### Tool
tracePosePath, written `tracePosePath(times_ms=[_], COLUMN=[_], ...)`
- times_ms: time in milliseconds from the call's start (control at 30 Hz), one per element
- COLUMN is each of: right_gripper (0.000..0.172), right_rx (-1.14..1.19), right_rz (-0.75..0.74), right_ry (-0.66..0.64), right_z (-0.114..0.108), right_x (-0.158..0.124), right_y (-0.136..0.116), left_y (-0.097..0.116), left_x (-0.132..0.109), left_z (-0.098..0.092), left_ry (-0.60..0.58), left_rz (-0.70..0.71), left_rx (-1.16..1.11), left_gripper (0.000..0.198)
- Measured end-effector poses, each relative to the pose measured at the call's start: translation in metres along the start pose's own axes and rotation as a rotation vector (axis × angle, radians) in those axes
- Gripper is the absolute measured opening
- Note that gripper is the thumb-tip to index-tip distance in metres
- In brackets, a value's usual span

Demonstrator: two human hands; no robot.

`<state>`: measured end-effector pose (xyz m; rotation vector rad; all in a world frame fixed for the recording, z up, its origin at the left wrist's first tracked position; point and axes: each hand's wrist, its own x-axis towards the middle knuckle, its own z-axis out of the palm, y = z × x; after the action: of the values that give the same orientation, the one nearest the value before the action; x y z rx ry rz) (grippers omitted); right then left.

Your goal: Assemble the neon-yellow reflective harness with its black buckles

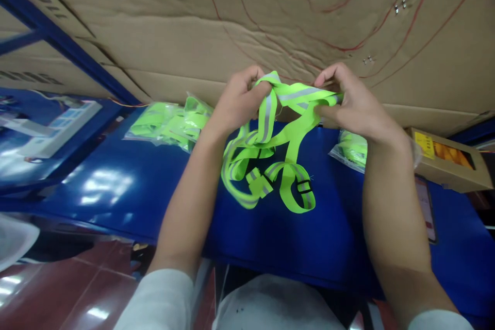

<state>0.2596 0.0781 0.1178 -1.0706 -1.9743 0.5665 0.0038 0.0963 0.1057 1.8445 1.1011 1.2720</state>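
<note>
My left hand and my right hand both pinch the top of a neon yellow-green reflective strap harness, holding it up over a shiny blue table. The straps carry grey reflective stripes and a black buckle near the bottom loop. Loose loops hang down between my forearms and touch the table. Both hands have their fingers closed on the strap.
Bagged green harnesses lie at the back left and another bag behind my right wrist. A small cardboard box sits at the right. A large cardboard sheet rises behind the table. A white device sits at far left.
</note>
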Motion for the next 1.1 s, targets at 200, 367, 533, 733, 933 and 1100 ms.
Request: tracePosePath(times_ms=[200,367,533,733,933,1100], right_gripper=[0.032,0.028,0.015,0.015,0.034,0.026], right_rx=[0.104,0.210,0.239,0.192,0.122,-0.103], right_rz=[-0.070,-0.079,-0.021,-0.031,-0.026,-0.005], right_ry=[0.351,0.405,0.443,0.409,0.183,0.033], right_z=[0.014,0.026,0.023,0.008,0.002,0.003], right_x=[0.013,0.017,0.012,0.007,0.000,0.002], right_y=[0.009,0.011,0.008,0.012,-0.005,-0.005], left_y=[0.005,0.008,0.006,0.004,0.007,0.014], left_x=[-0.003,-0.007,-0.007,-0.007,-0.006,-0.002], left_z=[-0.018,-0.033,-0.046,-0.051,-0.043,-0.039], left_ry=[-0.159,-0.431,-0.533,-0.573,-0.422,-0.105], left_rz=[-0.122,-0.106,-0.202,-0.103,-0.076,-0.120], left_rx=[0.158,-0.008,-0.083,-0.102,-0.118,-0.315], left_gripper=[0.025,0.023,0.021,0.020,0.011,0.009])
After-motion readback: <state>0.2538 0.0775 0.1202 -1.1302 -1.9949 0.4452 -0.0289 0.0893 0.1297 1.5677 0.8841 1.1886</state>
